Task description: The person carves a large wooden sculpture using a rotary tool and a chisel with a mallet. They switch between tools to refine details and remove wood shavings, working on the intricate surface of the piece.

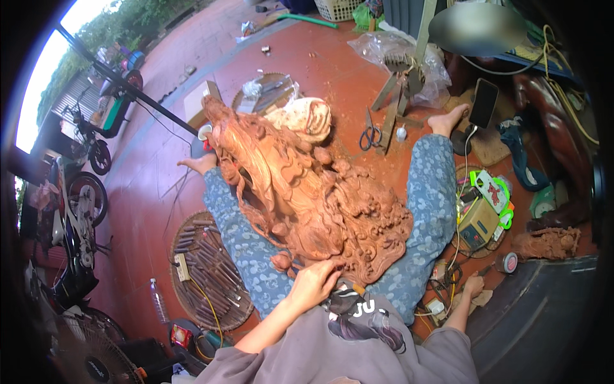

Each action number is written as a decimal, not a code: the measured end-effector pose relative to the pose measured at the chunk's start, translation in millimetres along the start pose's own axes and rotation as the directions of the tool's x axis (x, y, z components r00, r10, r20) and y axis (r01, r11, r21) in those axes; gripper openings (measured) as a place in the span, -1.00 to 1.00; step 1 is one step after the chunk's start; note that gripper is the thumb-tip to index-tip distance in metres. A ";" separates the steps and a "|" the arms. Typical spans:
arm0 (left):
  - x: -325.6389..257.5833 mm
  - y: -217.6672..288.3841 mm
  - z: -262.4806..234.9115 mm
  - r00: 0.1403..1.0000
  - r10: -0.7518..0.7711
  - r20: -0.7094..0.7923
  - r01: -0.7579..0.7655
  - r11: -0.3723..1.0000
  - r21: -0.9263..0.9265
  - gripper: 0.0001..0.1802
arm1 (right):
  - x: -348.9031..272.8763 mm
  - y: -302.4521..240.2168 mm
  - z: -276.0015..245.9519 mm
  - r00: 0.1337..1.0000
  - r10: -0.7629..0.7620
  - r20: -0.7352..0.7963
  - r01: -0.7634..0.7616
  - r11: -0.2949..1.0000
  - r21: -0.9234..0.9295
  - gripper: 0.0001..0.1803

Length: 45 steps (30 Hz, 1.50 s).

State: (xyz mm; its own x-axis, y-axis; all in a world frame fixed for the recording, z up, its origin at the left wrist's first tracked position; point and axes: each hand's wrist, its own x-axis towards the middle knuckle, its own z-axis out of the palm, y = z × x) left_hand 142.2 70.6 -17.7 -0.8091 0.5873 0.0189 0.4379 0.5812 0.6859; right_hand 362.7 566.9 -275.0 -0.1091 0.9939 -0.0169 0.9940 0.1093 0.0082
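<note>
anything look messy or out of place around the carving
Nothing looks damaged. The wood carving lies across the person's legs, left hand on its base. Wood dust and chips litter the red floor, and scissors lie loose near the foot.

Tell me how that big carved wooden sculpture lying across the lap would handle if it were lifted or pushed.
The carved sculpture is probably rigid and heavy: it looks like solid wood and spans both legs. Its thin curls and openwork edges look liable to chip if knocked. Lying flat and steadied by the left hand, it seems unlikely to roll.

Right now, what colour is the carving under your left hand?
Reddish-brown bare wood: the carved wooden sculpture, with the left hand on its near edge, shows best in the head view.
</note>
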 end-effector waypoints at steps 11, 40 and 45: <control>9.7 1.0 4.0 0.999 0.018 -0.034 -0.019 1.000 -0.003 -0.77 | -33.3 -27.1 -71.1 0.791 -0.244 -0.561 0.415 0.888 0.198 -0.58; 13.8 5.0 2.5 0.996 0.012 0.089 -0.014 1.000 0.025 -0.78 | -167.8 -54.6 -195.4 0.671 -0.645 0.366 -0.121 0.391 0.912 -0.91; 5.8 -7.1 -7.5 0.999 0.036 -0.005 -0.036 0.999 -0.027 -0.77 | -132.7 -109.3 -244.5 0.752 -0.652 0.095 0.016 0.162 0.987 -0.85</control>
State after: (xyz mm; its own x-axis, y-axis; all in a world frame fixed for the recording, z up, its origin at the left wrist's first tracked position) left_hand 131.4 65.6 -17.0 -0.7949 0.6049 0.0473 0.4561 0.5443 0.7041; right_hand 266.0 427.0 -29.3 -0.7296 0.6745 -0.1128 0.1694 0.0184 -0.9854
